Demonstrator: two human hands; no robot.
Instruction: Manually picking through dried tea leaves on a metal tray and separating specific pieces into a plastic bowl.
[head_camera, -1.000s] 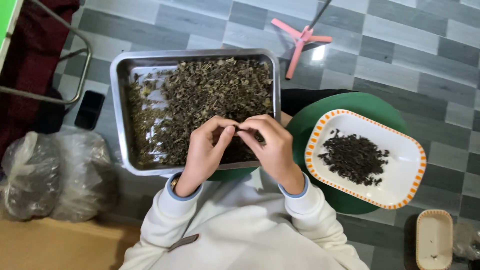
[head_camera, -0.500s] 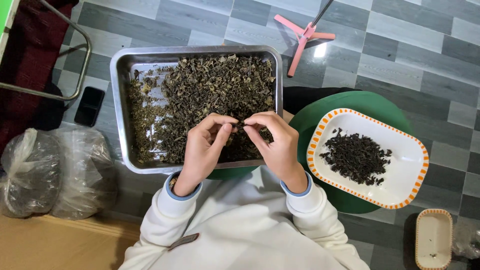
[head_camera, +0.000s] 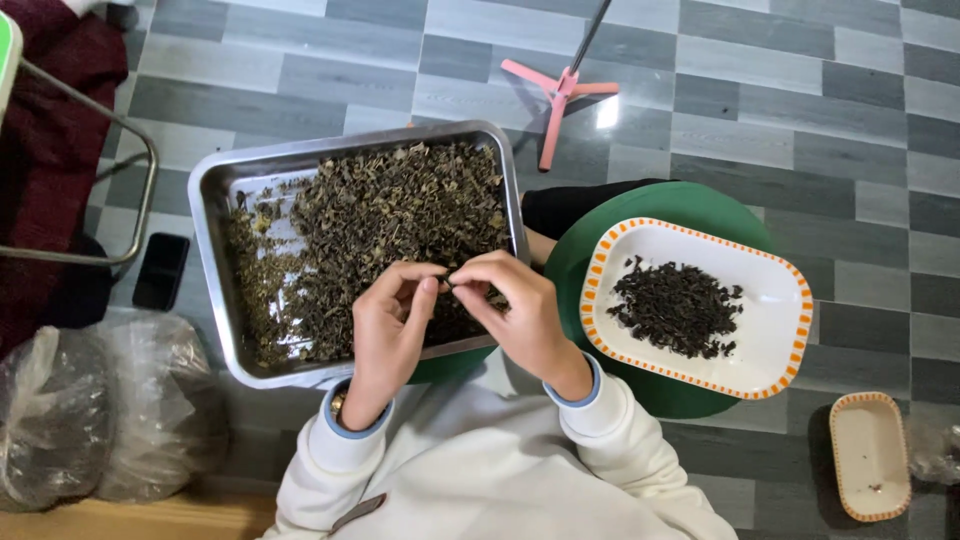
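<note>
A steel tray (head_camera: 215, 260) holds a heap of dried, olive-brown leaves (head_camera: 380, 220). My left hand (head_camera: 392, 320) and my right hand (head_camera: 515, 305) meet over the tray's near edge, fingertips pinched together on one small dried leaf piece (head_camera: 450, 281). To the right, a white oblong dish with an orange rim (head_camera: 775, 330) carries a pile of darker sorted leaves (head_camera: 678, 305). It rests on a round green stool (head_camera: 700, 200). Both sleeves are white with blue cuffs.
A small empty white dish with an orange rim (head_camera: 868, 455) lies on the grey tiled floor at lower right. A pink tripod stand (head_camera: 560, 95) stands behind the tray. Clear plastic bags (head_camera: 90, 410), a black phone (head_camera: 160, 270) and a metal chair frame (head_camera: 110, 190) sit at the left.
My hands stay pinched together over the tray's near edge, with only small finger movements. The view has shifted slightly.
</note>
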